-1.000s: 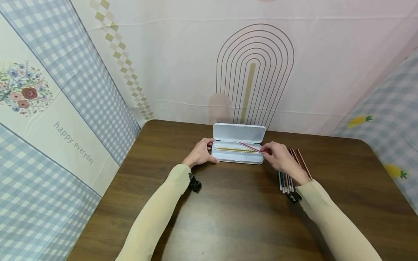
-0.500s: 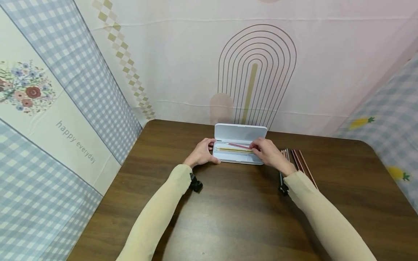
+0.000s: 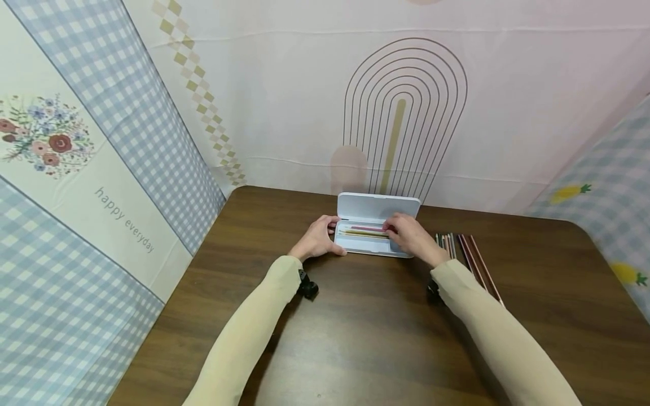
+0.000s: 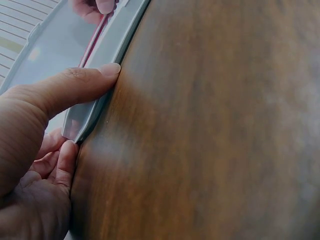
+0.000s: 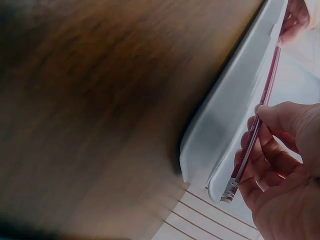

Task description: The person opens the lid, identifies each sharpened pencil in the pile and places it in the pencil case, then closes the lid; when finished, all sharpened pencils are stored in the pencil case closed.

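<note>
An open white pencil case (image 3: 361, 245) lies on the table with its lid raised at the back. My left hand (image 3: 316, 238) holds the case's left end, thumb at the front edge and other fingers around the end. Between thumb and fingers, my right hand (image 3: 410, 234) pinches a red pencil (image 5: 271, 75) over the case. Its eraser end shows below the fingers in the right wrist view, and its other end points toward the left hand. Yellow pencils (image 3: 363, 233) lie lengthwise inside the case; the right hand hides their right ends.
To the right of the case lie several dark and light pencils (image 3: 447, 243), partly behind the right wrist. Reddish-brown pencils (image 3: 479, 266) lie slanted beside them. A patterned cloth (image 3: 284, 113) hangs behind the brown wooden table (image 3: 355, 338).
My right hand has moved left with the red pencil, which has gone from slanting over the case's right side to lying nearly along the case. The left hand keeps its hold.
</note>
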A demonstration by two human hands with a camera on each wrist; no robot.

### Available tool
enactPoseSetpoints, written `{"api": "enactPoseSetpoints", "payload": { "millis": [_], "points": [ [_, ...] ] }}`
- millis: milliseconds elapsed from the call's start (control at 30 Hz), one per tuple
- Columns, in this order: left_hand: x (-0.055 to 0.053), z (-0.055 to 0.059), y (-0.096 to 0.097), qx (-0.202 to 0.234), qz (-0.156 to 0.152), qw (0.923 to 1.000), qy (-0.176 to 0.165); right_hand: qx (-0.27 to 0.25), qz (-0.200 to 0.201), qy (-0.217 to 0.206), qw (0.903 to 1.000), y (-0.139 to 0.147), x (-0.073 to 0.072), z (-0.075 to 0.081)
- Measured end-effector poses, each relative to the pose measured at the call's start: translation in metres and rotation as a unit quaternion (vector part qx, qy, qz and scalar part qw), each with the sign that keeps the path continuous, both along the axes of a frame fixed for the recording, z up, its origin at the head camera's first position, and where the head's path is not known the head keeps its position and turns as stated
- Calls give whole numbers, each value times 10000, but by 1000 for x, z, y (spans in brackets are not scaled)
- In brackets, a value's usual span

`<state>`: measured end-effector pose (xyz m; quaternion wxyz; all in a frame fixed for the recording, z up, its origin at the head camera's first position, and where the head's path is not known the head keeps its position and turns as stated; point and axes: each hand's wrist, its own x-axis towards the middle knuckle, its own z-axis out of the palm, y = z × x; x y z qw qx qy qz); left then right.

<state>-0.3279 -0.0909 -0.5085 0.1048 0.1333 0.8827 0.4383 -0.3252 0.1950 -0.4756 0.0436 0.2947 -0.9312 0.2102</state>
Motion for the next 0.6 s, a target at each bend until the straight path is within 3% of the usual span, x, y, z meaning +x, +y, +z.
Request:
{"api": "enactPoseSetpoints", "payload": {
  "millis": [600],
  "points": [
    [0,1,1,-7,28,10000,-51,211,-326,318,9987,-15,-9,-11]
  ]
}}
